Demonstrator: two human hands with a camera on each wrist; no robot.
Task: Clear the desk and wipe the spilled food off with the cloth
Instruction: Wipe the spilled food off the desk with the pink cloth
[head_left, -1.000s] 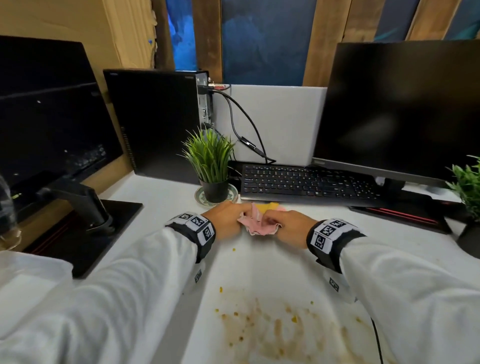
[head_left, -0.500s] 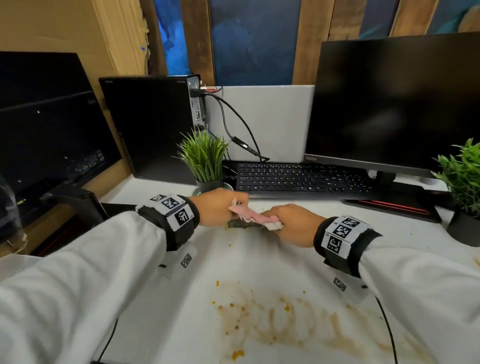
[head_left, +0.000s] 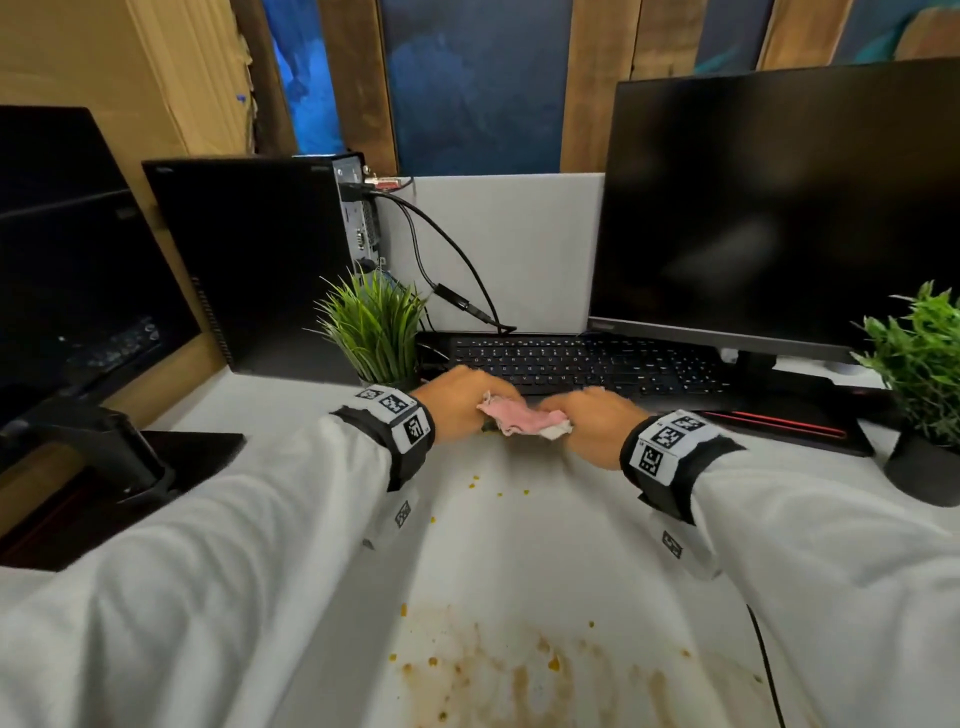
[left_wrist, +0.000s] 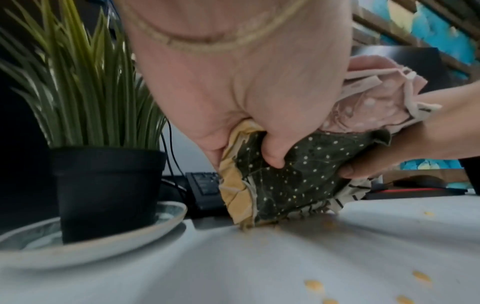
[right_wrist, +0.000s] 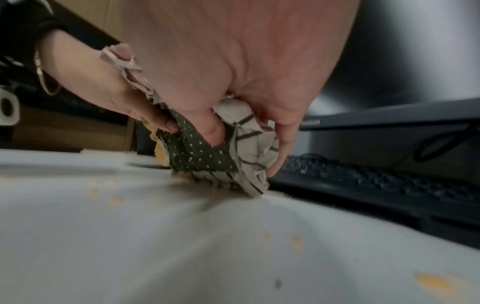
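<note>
Both hands bunch one patchwork cloth (head_left: 522, 420) just in front of the keyboard; it is pink on top, with dark green dotted (left_wrist: 298, 170), yellow and striped patches (right_wrist: 249, 148) underneath. My left hand (head_left: 460, 402) grips its left end and my right hand (head_left: 584, 415) grips its right end. The cloth's lower edge touches the white desk (head_left: 519, 545). Brown smears and yellow crumbs of spilled food (head_left: 519, 675) lie on the desk nearer to me, between my sleeves.
A black keyboard (head_left: 597, 364) lies right behind the hands, under a monitor (head_left: 779, 208). A potted plant on a saucer (left_wrist: 103, 185) stands close to my left hand. A second plant (head_left: 924, 389) is at the right, a computer tower (head_left: 249, 260) and another monitor at the left.
The hands have squeezed the cloth into a tighter, flatter roll and lowered it to the desk near the keyboard. The view has tilted, so the spill sits lower in it.
</note>
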